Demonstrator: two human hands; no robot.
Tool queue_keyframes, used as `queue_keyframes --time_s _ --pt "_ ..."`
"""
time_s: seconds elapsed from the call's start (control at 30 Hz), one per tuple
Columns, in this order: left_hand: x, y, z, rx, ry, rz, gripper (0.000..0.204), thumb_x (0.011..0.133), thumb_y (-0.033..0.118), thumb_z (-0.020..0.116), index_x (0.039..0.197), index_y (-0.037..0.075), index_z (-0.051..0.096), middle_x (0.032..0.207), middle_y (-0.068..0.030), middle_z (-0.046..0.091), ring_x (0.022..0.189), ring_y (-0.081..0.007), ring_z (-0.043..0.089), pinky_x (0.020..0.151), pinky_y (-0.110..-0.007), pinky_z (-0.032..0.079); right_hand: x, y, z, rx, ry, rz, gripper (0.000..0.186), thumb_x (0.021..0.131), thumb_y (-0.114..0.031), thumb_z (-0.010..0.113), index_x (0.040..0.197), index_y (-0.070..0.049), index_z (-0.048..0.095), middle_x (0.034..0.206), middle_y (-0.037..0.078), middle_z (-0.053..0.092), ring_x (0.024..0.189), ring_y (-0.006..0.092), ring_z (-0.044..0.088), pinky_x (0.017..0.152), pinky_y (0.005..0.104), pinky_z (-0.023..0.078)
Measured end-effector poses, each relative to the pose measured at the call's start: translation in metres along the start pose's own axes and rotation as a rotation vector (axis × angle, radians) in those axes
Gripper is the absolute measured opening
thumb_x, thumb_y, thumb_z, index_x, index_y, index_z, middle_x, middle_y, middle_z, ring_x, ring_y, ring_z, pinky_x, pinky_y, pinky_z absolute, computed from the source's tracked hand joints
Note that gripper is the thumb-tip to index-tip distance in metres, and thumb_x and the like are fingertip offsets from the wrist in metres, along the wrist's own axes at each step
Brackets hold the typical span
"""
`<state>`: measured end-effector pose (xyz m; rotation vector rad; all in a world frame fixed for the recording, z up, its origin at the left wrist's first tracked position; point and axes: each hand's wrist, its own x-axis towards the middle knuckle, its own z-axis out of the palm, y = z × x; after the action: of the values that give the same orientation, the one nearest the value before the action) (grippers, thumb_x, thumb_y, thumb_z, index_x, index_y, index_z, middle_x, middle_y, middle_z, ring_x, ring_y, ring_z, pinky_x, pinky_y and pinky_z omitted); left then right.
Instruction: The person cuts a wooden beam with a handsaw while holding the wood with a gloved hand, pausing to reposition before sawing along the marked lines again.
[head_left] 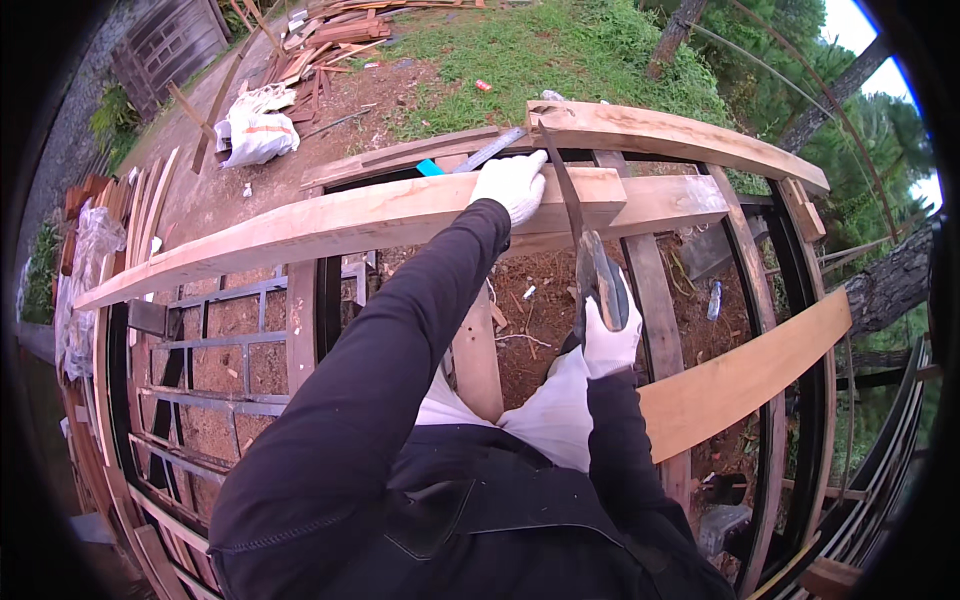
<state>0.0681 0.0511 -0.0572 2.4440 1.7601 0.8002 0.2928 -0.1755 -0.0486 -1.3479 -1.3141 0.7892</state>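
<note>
A long pale wooden beam [340,225] lies across the frame in front of me. My left hand [508,188], in a white glove, grips it near its right end, fingers bent over the top. The fingertips are close to the blade of a handsaw [566,188], which crosses the beam near that end, teeth hidden. My right hand [612,338], also gloved, is closed around the saw's handle, low and toward me. A try square [490,149] with a teal stock lies just beyond my left hand. Another beam [670,203] sits under the first one's right end.
A thick beam [680,140] rests along the far right side. At the right, a wide board [750,375] lies across the slats. Metal bars [225,341] and wooden slats with gaps span the ground. Farther off are a white sack [258,130] and a timber pile [335,35].
</note>
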Motion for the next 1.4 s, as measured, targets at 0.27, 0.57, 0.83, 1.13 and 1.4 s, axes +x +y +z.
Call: queue_keyframes --time_s 0.27,0.57,0.83,1.13,1.4 --pt "-0.003 0.014 -0.014 0.009 -0.136 -0.060 0.053 0.095 0.032 0.054 0.140 0.004 0.056 0.128 -0.0211 0.067 0.119 -0.0372 0.064 0.101 -0.048 0.048 0.034 0.008 0.026 0.082 0.047 -0.006 0.053 0.089 -0.006 0.072 0.138 0.007 0.058 0.126 0.018 0.071 0.117 0.0212 0.068 0.102 0.0337 0.051" --pt "-0.035 -0.006 -0.062 0.295 -0.323 -0.088 0.097 0.068 0.061 0.080 0.144 0.007 0.054 0.134 -0.0194 0.063 0.121 -0.0344 0.061 0.102 -0.047 0.047 -0.040 0.021 -0.015 -0.076 -0.029 -0.047 0.056 0.089 0.003 0.062 0.144 0.005 0.055 0.132 0.015 0.067 0.099 0.0175 0.070 0.089 0.0328 0.055" --pt "-0.023 -0.005 -0.057 0.271 -0.329 -0.115 0.094 0.069 0.061 0.080 0.143 0.008 0.054 0.132 -0.0170 0.064 0.121 -0.0329 0.062 0.103 -0.046 0.047 0.047 0.034 0.039 0.027 0.053 -0.080 0.052 0.091 -0.001 0.067 0.141 0.007 0.056 0.131 0.016 0.068 0.113 0.0213 0.068 0.100 0.0343 0.051" --pt "-0.026 -0.007 -0.061 0.266 -0.292 -0.106 0.090 0.069 0.057 0.079 0.141 0.009 0.056 0.128 -0.0179 0.065 0.118 -0.0342 0.063 0.101 -0.046 0.048 -0.055 0.014 -0.019 0.172 0.017 0.188 0.055 0.093 -0.007 0.064 0.146 0.003 0.054 0.090 0.006 0.069 0.062 0.0070 0.059 0.058 0.0245 0.048" --pt "-0.018 0.004 -0.057 0.270 -0.359 -0.104 0.093 0.071 0.060 0.079 0.145 0.009 0.053 0.129 -0.0170 0.065 0.118 -0.0339 0.063 0.102 -0.046 0.048 0.071 0.052 0.045 0.127 0.109 -0.070 0.047 0.091 -0.002 0.071 0.136 0.007 0.060 0.130 0.015 0.069 0.119 0.0226 0.065 0.104 0.0356 0.049"
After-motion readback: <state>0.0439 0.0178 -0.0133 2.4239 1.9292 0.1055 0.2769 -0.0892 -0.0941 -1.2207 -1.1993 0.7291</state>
